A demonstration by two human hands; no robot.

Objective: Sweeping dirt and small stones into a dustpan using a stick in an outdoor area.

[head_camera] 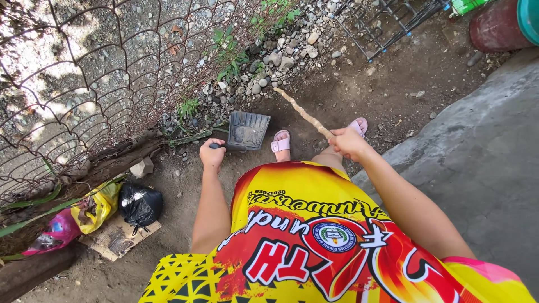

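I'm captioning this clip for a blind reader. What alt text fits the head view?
Looking down, a person's left hand grips the handle of a dark dustpan resting on bare dirt, while the right hand holds a thin stick broom angled toward it. A wire fence, gravel and small black, yellow and pink bags lie to the left.

Dustpan point(247, 130) on the ground at 12 o'clock, just before the wire fence point(106, 73); stick point(303, 114) at 1 o'clock; bagged rubbish point(139, 204) at 9 o'clock; concrete slab point(483, 157) at 3 o'clock.
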